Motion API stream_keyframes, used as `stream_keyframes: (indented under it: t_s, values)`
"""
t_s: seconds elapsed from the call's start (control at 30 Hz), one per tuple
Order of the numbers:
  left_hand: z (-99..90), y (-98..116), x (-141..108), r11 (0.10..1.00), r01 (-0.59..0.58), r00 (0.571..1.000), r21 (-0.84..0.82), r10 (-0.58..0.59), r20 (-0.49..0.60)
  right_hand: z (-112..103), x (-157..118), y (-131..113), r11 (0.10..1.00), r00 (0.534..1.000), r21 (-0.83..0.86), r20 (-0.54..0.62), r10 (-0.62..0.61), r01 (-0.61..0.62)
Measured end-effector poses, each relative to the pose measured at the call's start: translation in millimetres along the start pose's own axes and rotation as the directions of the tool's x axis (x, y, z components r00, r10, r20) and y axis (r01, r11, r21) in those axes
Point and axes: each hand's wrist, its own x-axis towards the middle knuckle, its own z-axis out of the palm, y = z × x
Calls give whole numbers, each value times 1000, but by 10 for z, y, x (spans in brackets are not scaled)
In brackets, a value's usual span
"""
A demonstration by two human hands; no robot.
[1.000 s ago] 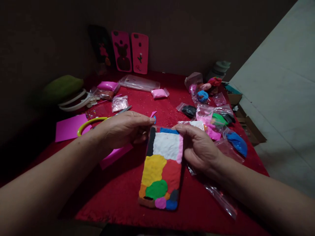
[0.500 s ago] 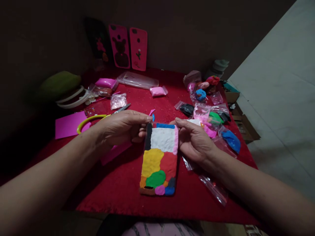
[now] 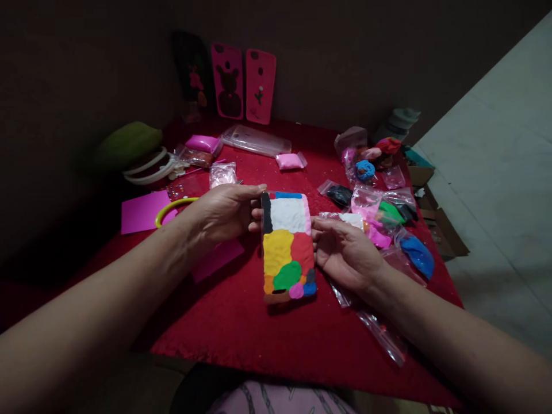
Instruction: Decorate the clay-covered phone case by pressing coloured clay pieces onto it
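Observation:
A phone case (image 3: 288, 247) covered in patches of coloured clay, white, yellow, red, green, blue, black, pink, orange and brown, is held up above the red cloth. My left hand (image 3: 230, 215) grips its upper left edge, thumb at the top corner and fingers behind. My right hand (image 3: 347, 247) is at the case's right edge, its thumb and fingertips against the side below the pink strip. Left of the case, scissors with a yellow handle (image 3: 175, 207) lie partly hidden under my left hand. A pink paper sheet (image 3: 144, 213) lies beside them.
Several bags of clay, including a blue one (image 3: 417, 256) and a black one (image 3: 338, 194), cover the table's right side. Decorated phone cases (image 3: 261, 86) lean on the back wall near a clear case (image 3: 256, 141). At left is a green fruit-like object (image 3: 131, 144).
The clay-covered case has moved up in the view and straightened. My right hand has slid from its top corner down to its right side. The camera view has shifted slightly left.

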Motion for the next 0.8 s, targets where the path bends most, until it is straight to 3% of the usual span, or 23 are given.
stream_keyframes:
  t_s: [0.2,0.57,0.8]
  values:
    - [33,3,-2,997,-47,997,-66,43,-60,81,-27,-7,999,998,6,-38,39,-39]
    - [33,-31,0,994,-43,997,-101,35,-75,96,-50,19,995,990,98,-136,43,-30]
    - [49,-57,1,995,-21,998,-96,15,-61,39,-46,-6,979,979,48,51,198,-200]
